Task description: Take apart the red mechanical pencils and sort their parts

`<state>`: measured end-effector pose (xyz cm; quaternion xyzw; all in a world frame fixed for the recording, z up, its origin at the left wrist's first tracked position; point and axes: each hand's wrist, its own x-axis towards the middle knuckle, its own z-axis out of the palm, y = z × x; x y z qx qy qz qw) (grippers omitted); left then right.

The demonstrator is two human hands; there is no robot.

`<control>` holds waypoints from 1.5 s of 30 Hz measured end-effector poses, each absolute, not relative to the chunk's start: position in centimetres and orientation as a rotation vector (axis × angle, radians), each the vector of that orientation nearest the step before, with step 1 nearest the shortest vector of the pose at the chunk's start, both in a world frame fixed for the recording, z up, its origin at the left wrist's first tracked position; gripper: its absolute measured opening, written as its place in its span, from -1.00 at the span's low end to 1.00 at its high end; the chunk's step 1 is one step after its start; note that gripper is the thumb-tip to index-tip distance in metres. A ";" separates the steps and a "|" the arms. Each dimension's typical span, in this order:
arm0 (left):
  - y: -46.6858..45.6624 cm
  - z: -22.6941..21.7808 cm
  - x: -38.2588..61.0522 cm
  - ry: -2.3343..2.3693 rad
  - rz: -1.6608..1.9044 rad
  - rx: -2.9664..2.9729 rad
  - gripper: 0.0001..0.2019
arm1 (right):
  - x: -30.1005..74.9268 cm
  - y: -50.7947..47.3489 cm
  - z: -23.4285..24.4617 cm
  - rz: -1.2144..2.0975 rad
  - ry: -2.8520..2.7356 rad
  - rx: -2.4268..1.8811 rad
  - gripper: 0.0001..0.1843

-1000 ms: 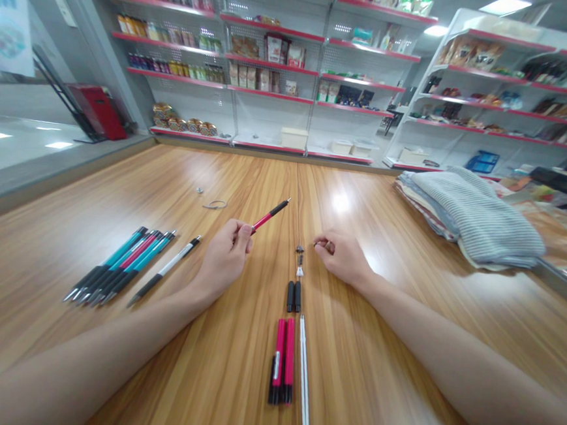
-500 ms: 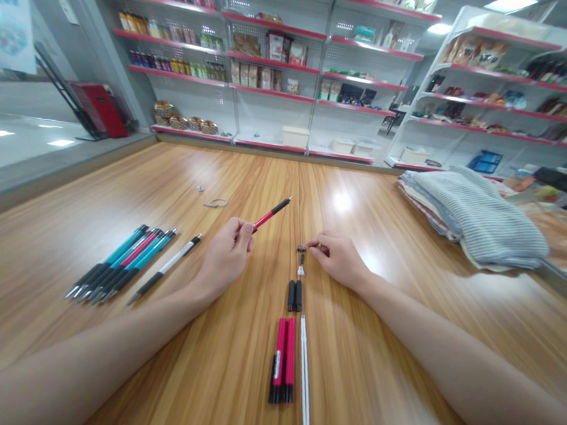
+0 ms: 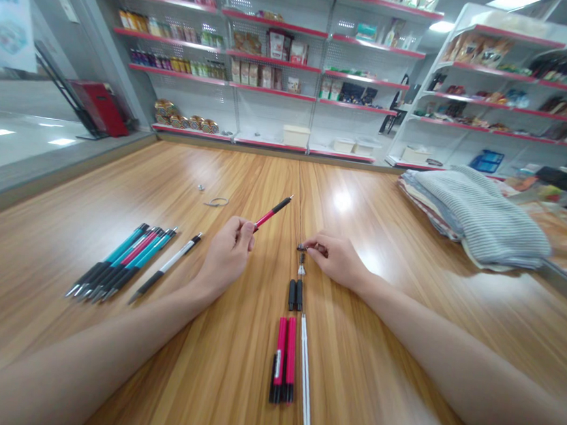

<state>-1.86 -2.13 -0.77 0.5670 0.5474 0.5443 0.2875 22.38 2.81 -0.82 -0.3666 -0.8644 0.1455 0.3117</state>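
Though tilted, pen (image 3: pixel 272 211) in left hand (image 3: pixel 225 257).

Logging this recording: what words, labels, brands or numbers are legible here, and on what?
No text can be read.
Poster on the left wall: blue lettering, blurred.
Packages on the shelves: labels too small.
Red pen in the left hand, small dark part pinched by the right hand, pens on the table: no print visible.

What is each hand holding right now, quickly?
Left hand: closed around the red pen.
Right hand: fingertips on a small dark part; whether it grips it cannot be told.
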 end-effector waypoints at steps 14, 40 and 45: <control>-2.3 -0.5 -1.7 1.465 1.447 1.493 -0.71 | 22.3 2.8 -0.8 0.390 -2.280 -0.965 -0.81; -2.1 -0.9 -1.9 1.474 1.441 1.563 -0.71 | 22.4 3.0 -1.1 0.363 -2.283 -0.957 -0.79; -2.4 -0.5 -1.6 1.456 1.352 1.642 -0.70 | 22.4 2.9 -1.1 0.443 -2.243 -0.987 -0.69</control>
